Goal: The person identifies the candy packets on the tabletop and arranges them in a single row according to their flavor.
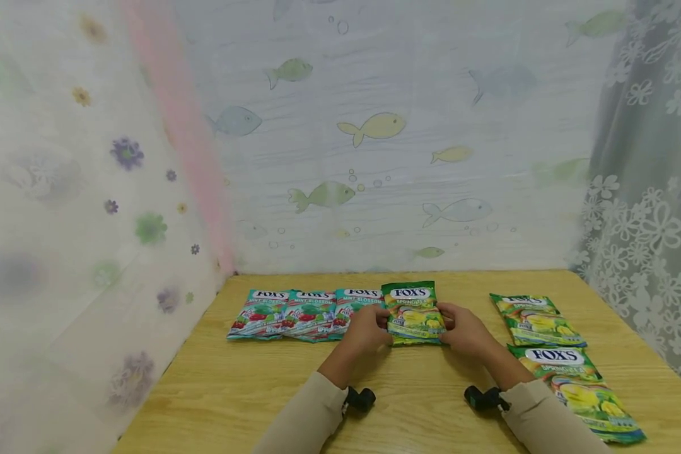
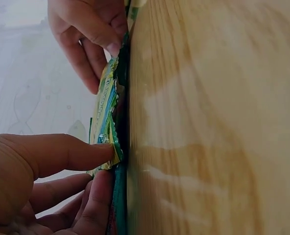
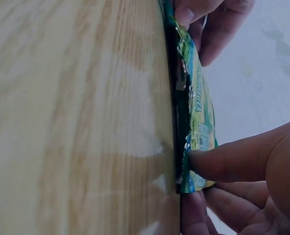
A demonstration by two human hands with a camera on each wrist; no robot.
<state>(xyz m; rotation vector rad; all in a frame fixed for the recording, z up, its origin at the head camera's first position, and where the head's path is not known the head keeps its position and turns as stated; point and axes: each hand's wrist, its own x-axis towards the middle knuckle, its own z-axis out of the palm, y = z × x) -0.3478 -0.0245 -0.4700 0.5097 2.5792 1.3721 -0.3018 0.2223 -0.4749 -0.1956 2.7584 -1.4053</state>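
Observation:
A green and yellow FOX'S Spring Tea candy bag [image 1: 413,315] lies at the table's middle, held from both sides. My left hand [image 1: 367,331] pinches its left edge, thumb on top and fingers below, as the left wrist view shows. On the opposite edge my right hand [image 1: 465,331] pinches the same bag [image 3: 201,117] between thumb and fingers. Close by on the left, a teal Mint Blossom bag [image 1: 346,310] is partly covered by my left hand. Two more Mint Blossom bags, the middle one [image 1: 312,315] and the leftmost one [image 1: 261,315], continue that row.
Two other Spring Tea bags lie at the right, the farther one [image 1: 539,321] above the nearer one [image 1: 587,391], which my right sleeve [image 1: 550,416] partly hides. The wooden table [image 1: 232,391] meets a fish-patterned curtain [image 1: 374,189] at its back edge.

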